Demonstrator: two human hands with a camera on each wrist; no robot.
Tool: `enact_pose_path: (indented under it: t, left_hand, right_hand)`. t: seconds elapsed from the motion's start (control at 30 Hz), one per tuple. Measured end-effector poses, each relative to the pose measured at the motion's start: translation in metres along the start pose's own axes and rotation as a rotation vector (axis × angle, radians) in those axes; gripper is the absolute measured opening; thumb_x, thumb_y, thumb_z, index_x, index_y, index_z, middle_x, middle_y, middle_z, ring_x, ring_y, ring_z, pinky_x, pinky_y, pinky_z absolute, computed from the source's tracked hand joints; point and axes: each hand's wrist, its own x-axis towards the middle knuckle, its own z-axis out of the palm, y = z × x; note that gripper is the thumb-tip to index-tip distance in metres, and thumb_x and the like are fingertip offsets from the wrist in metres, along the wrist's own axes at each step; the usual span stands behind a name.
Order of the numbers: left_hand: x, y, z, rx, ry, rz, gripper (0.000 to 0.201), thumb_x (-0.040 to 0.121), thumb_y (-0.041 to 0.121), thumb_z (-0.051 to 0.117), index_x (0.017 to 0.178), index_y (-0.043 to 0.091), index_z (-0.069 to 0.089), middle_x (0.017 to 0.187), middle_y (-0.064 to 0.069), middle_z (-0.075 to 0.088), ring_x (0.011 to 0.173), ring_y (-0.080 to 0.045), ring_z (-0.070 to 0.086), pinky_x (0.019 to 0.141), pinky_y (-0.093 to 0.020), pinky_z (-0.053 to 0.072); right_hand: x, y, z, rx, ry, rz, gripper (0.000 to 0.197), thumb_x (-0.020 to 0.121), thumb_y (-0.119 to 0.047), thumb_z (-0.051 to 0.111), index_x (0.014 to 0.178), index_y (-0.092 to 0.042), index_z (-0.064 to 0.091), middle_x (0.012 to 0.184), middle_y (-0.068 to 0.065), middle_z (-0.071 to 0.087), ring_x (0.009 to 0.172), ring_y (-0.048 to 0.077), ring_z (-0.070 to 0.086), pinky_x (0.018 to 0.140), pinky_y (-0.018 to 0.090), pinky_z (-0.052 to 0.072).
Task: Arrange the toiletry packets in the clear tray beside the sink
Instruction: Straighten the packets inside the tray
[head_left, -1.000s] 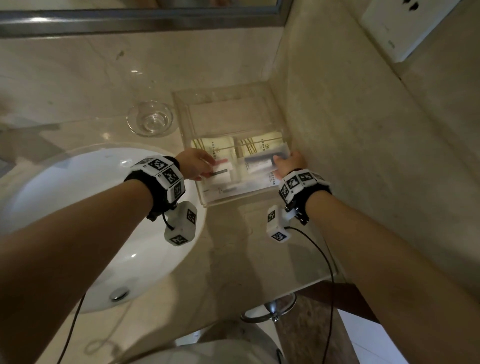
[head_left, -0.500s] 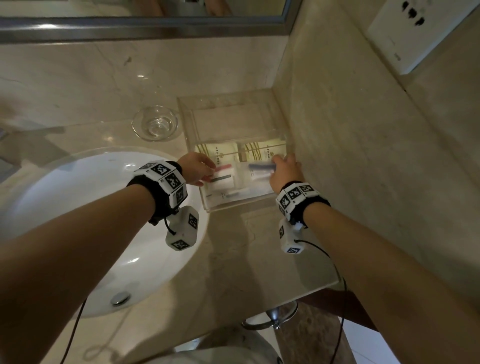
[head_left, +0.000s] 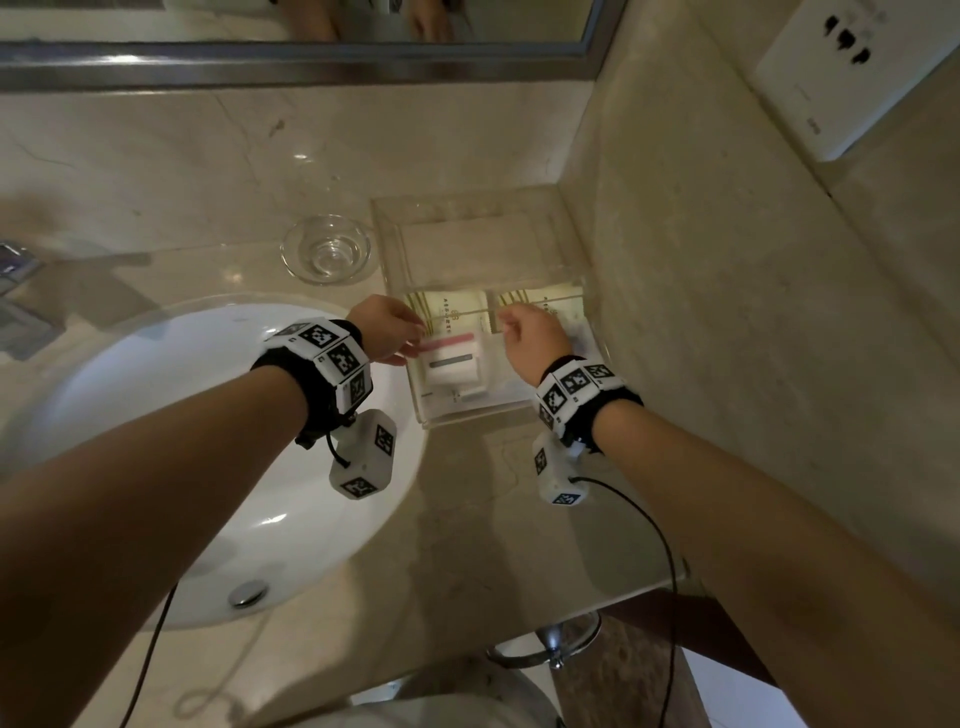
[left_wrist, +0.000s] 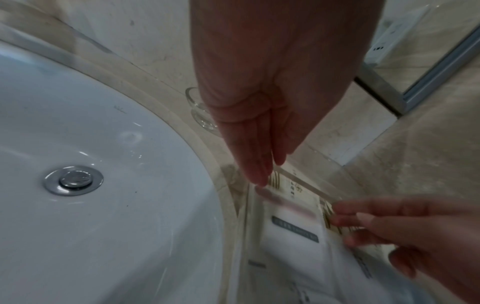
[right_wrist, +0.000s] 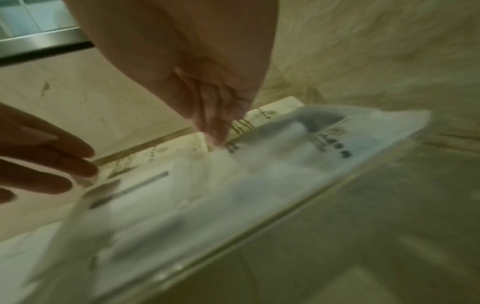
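The clear tray sits in the corner between the sink and the right wall. Its front half holds two cream packets with gold lines and a white packet with a pink and a grey stripe. My left hand is at the tray's left side, fingers straight, tips at the pink stripe's end. My right hand hovers over the right half. Its fingertips touch a blurred white translucent packet that leans along the tray's right wall.
A small glass bowl stands left of the tray's back half. The white sink with its drain lies to the left. The marble wall runs along the tray's right side, with a socket plate above.
My right hand moved from the tray's front right corner back and leftward, and its grip on the blue-striped packet loosened to a fingertip touch. My left hand stayed at the left side.
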Motion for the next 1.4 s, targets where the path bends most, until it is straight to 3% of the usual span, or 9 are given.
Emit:
enact_pose_path:
  t: [0.23,0.3,0.4,0.63,0.8,0.93,1.07,1.2,1.4]
  left_hand:
    - [-0.002,-0.005,-0.009,0.001,0.007,0.025,0.029,0.090,0.000,0.044,0.112,0.005,0.062,0.115,-0.013,0.063,0.071,-0.013,0.064,0.045,-0.014,0.053]
    - [-0.004,-0.006,-0.010,0.036,-0.025,0.015,0.038,0.088,-0.005,0.038,0.115,0.007,0.062,0.126,-0.011,0.059,0.078,-0.016,0.066,0.044,-0.014,0.051]
    - [-0.005,-0.006,-0.010,0.094,-0.072,0.017,0.043,0.087,-0.006,0.036,0.121,0.009,0.059,0.134,-0.008,0.055,0.092,-0.017,0.065,0.051,-0.017,0.051]
    - [-0.005,-0.002,-0.007,0.095,-0.070,0.035,0.036,0.089,0.000,0.043,0.122,0.006,0.058,0.122,-0.012,0.062,0.081,-0.014,0.067,0.044,-0.013,0.050]
    - [-0.006,0.014,0.004,0.080,-0.091,0.096,0.034,0.083,-0.009,0.036,0.082,0.007,0.065,0.104,-0.007,0.066,0.042,-0.001,0.062,0.034,-0.013,0.027]
    - [-0.003,0.027,0.027,0.049,-0.140,0.092,0.037,0.085,-0.009,0.035,0.106,0.001,0.063,0.107,-0.008,0.063,0.041,-0.002,0.062,0.033,-0.013,0.028]
    - [0.005,0.034,0.049,0.078,-0.181,0.073,0.038,0.090,-0.004,0.037,0.122,0.002,0.056,0.117,-0.018,0.064,0.059,-0.013,0.063,0.037,-0.014,0.034]
    - [0.011,0.038,0.069,0.111,-0.257,0.056,0.042,0.093,-0.003,0.035,0.135,-0.005,0.039,0.144,-0.016,0.041,0.068,-0.018,0.066,0.032,-0.013,0.033]
    - [0.022,0.043,0.082,0.209,-0.285,0.060,0.041,0.094,0.003,0.031,0.134,-0.001,0.037,0.132,-0.017,0.053,0.085,-0.032,0.067,0.037,-0.013,0.039]
  right_hand:
    - [0.022,-0.024,0.005,-0.080,-0.225,0.246,0.032,0.095,-0.006,0.038,0.116,0.004,0.060,0.122,0.020,0.059,0.113,0.033,0.057,0.095,0.036,0.047]
    - [0.026,-0.028,0.007,-0.065,-0.258,0.285,0.027,0.095,-0.007,0.038,0.105,0.005,0.059,0.114,0.023,0.058,0.106,0.030,0.058,0.088,0.032,0.047]
    - [0.030,-0.031,0.010,-0.049,-0.286,0.303,0.034,0.095,-0.005,0.037,0.121,0.006,0.056,0.128,0.020,0.057,0.118,0.034,0.054,0.098,0.036,0.044]
    - [0.021,-0.022,0.015,0.117,-0.278,0.258,0.044,0.096,-0.001,0.033,0.138,-0.006,0.045,0.146,0.012,0.042,0.135,0.028,0.041,0.108,0.032,0.033]
    - [0.011,-0.020,0.009,0.038,-0.149,0.198,0.037,0.094,-0.003,0.037,0.121,-0.006,0.061,0.128,0.014,0.060,0.116,0.032,0.056,0.092,0.031,0.045]
    - [0.008,-0.006,-0.008,-0.113,0.042,0.194,0.031,0.094,-0.009,0.041,0.111,-0.009,0.067,0.115,0.015,0.066,0.110,0.034,0.058,0.090,0.036,0.049]
    - [0.009,0.017,-0.016,-0.215,0.083,0.197,0.031,0.091,-0.007,0.044,0.111,-0.008,0.067,0.113,0.015,0.067,0.108,0.034,0.059,0.091,0.040,0.051]
    - [0.010,0.039,-0.014,-0.344,-0.101,0.043,0.046,0.092,-0.009,0.045,0.137,-0.017,0.046,0.151,0.003,0.037,0.139,0.027,0.032,0.114,0.043,0.028]
    - [0.019,0.043,-0.012,-0.444,-0.260,0.015,0.054,0.098,-0.010,0.032,0.149,-0.021,0.020,0.160,-0.003,0.007,0.147,0.022,0.009,0.119,0.049,0.009]
